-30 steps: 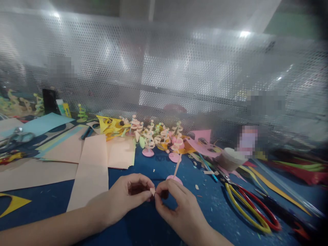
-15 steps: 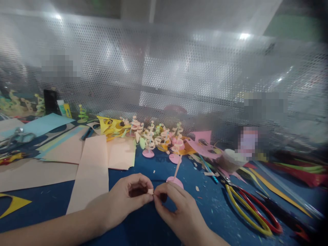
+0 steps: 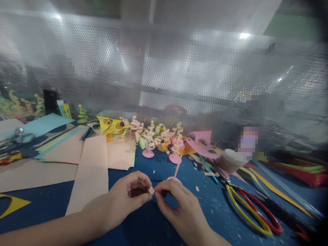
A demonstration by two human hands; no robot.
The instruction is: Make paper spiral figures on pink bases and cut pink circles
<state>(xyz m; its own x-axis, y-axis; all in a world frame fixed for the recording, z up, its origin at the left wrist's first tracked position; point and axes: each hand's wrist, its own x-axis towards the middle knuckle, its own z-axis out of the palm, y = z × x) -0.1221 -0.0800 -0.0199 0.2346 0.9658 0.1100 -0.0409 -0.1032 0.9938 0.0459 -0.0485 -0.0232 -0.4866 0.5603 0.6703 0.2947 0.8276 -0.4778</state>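
Note:
Between the thumb and fingers of my left hand (image 3: 130, 193) is a tiny peach paper piece (image 3: 151, 190). My right hand (image 3: 180, 201) meets it from the other side, its thumb and index fingertip pinched at the piece's edge. Just behind my right hand stands a thin peach paper stem (image 3: 177, 166) on a round pink base (image 3: 175, 179), which my fingers partly cover. Farther back are several small spiral paper trees (image 3: 148, 141) on round bases, crowded together.
Peach paper sheets (image 3: 88, 167) lie left, with silver scissors (image 3: 17, 136) beyond. Scissors with yellow and red handles (image 3: 252, 208) lie right, near a white cup (image 3: 232, 159) and a blue pen (image 3: 208, 169). A perforated metal panel (image 3: 169, 75) rises behind the blue table (image 3: 143, 225).
The paper piece has turned a little between my fingertips and shows more of its face. My right hand has shifted slightly to the right, covering more of the pink base.

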